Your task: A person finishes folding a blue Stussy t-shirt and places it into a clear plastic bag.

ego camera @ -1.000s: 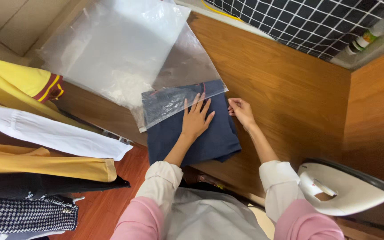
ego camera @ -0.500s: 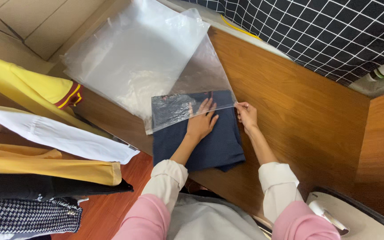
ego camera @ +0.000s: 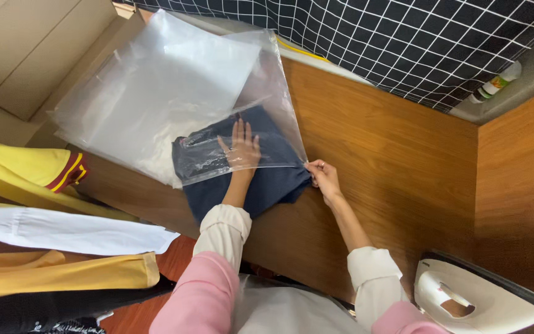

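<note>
A folded dark blue garment (ego camera: 267,185) lies on the wooden table (ego camera: 390,161), its far part inside a large clear plastic bag (ego camera: 156,105). My left hand (ego camera: 240,147) lies flat on the garment inside the bag's mouth, fingers spread, seen through the plastic. My right hand (ego camera: 322,176) pinches the bag's open edge at its right corner, beside the garment.
A white clothes iron (ego camera: 471,300) rests at the lower right. Yellow, white and black clothes (ego camera: 50,247) hang at the left. Cardboard boxes (ego camera: 26,55) stand at the top left, a black grid-pattern cloth (ego camera: 415,43) along the back, a small bottle (ego camera: 495,83) at the upper right.
The garment has gone deeper into the bag, with my left hand now under the plastic. My right hand keeps hold of the bag's edge. The view has shifted.
</note>
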